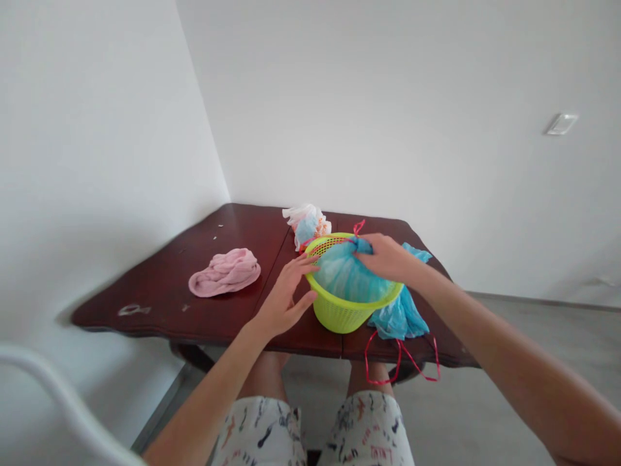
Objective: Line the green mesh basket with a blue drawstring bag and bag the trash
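Note:
My right hand grips the gathered top of a blue plastic bag, which sits inside a yellow-green plastic basket. A red drawstring shows at the bag's gathered neck. At the basket's left rim, my left hand has its fingers apart, with the fingertips at the rim. Another blue plastic bag lies to the right of the basket, and its red drawstring hangs over the table's front edge. What the bag in the basket contains is hidden.
The dark red-brown wooden table stands against white walls. A folded pink cloth lies on its left side. Behind the basket is a bunched white plastic bag with blue and orange parts. A white curved tube crosses the lower left.

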`<state>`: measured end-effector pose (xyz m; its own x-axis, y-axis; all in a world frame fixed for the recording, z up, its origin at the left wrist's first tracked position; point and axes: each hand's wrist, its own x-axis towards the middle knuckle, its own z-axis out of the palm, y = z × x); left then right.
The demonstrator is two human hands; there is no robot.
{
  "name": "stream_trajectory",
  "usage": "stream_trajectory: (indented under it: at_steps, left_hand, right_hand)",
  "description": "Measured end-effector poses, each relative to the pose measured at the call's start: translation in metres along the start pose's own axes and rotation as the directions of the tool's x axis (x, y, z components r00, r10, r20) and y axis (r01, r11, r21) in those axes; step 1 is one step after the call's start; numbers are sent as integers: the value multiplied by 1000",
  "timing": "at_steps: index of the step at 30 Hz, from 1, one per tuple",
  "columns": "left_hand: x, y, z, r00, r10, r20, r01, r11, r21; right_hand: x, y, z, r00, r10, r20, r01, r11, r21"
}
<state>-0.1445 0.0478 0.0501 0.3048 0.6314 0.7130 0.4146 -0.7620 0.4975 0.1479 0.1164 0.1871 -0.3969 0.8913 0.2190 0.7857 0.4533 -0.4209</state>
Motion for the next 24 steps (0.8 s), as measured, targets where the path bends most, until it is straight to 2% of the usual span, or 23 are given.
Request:
stream_trajectory:
  at_steps: [2, 3, 5, 7, 9, 10, 11, 12, 13, 14, 17, 21, 22, 24]
  left_hand:
    - [-12, -4, 3, 1000, -6, -13, 7, 999, 45]
    - [-15, -5, 5, 1000, -13, -23, 14, 999, 49]
    - [-17, -4, 8, 999, -30, -30, 31, 999, 41]
    - [-14, -1, 11, 998, -53, -15, 54, 997, 50]
    - [-9, 0, 13, 996, -84, -2, 84, 995, 51]
    - [-7, 0, 13, 995, -102, 0, 102, 994, 42]
    - [-5, 1, 14, 993, -119, 0, 119, 992, 31]
    - [-4, 1, 15, 991, -134, 3, 134, 991, 21]
    - [-4, 2, 15, 989, -146, 8, 146, 989, 16]
    - [-4, 3, 15, 988, -155, 10, 155, 988, 16]
    - [-7, 9, 13, 987, -163, 11, 163, 986, 39]
    - [-11, 20, 5, 981, -193, 16, 190, 976, 109]
    - [-11, 22, 3, 978, -206, 18, 202, 971, 126]
    - [-11, 26, 0, 974, -223, 28, 216, 965, 151]
  right_hand:
    - [31, 17, -25, 986, 105, -126, -63, 952, 299]
    - [48, 26, -40, 954, 173, -246, -60, 911, 408]
    - [81, 48, -74, 797, 259, -545, 68, 859, 508]
    - [109, 68, -104, 617, 189, -764, 255, 870, 422]
    - [129, 83, -123, 406, 62, -912, 351, 910, 219]
    - [135, 87, -125, 320, 7, -947, 364, 922, 130]
    - [140, 91, -123, 274, -45, -961, 360, 931, 59]
    - [142, 93, -117, 268, -92, -959, 351, 936, 8]
    - [142, 95, -108, 289, -132, -948, 348, 937, -24]
    - [142, 98, -96, 331, -172, -928, 343, 938, -51]
    - [140, 112, -54, 493, -260, -830, 266, 954, -141]
    - [145, 145, 8, 743, -237, -626, 109, 966, -236]
    - [147, 152, 22, 788, -205, -580, 66, 965, -253]
    - [152, 163, 50, 847, -135, -514, -14, 961, -275]
